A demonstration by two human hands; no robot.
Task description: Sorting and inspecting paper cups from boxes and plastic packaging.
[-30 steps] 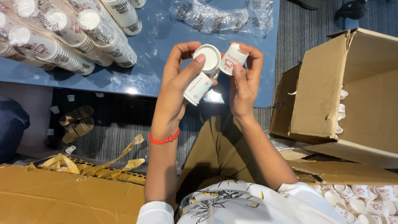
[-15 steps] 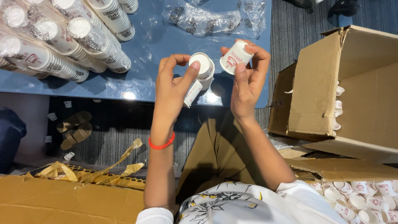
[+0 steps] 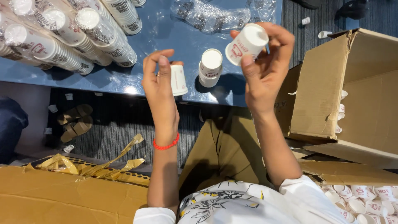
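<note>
- Head view: the right hand (image 3: 265, 68) grips a small white paper cup (image 3: 246, 43) between thumb and fingers above the blue table (image 3: 166, 37); its long axis tilts, base up and to the right.
- The left hand (image 3: 159, 83) pinches a second paper cup (image 3: 178, 80), roughly upright, its mouth end hidden.
- Between them an upturned cup (image 3: 210, 67) stands base up on the table.
- Long cup stacks (image 3: 62, 31) lie at the table's left; an open cardboard box (image 3: 352, 95) sits at right.
</note>
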